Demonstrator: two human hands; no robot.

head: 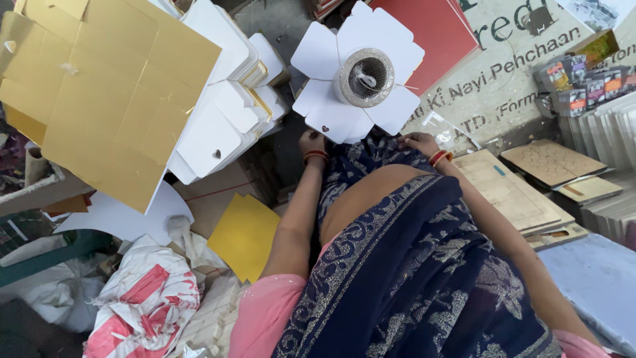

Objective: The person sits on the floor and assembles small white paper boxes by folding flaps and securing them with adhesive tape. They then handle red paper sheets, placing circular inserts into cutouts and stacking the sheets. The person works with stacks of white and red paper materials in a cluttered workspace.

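Note:
A white die-cut cardboard blank (318,53) with rounded flaps and a small heart cut-out lies spread flat in front of me. On its middle sits a roll of pale thread or tape (366,77). My left hand (311,142), with red bangles at the wrist, is at the blank's near left edge, its fingers partly hidden. My right hand (418,141), also bangled, rests flat on the dark blue patterned cloth (411,265) over my lap, just below the blank's near right flap.
A large gold card sheet (99,86) and a stack of white blanks (218,119) stand at the left. A yellow sheet (246,235) and a red-and-white sack (142,308) lie lower left. Wooden die boards (510,192) and a red board (437,26) lie at the right.

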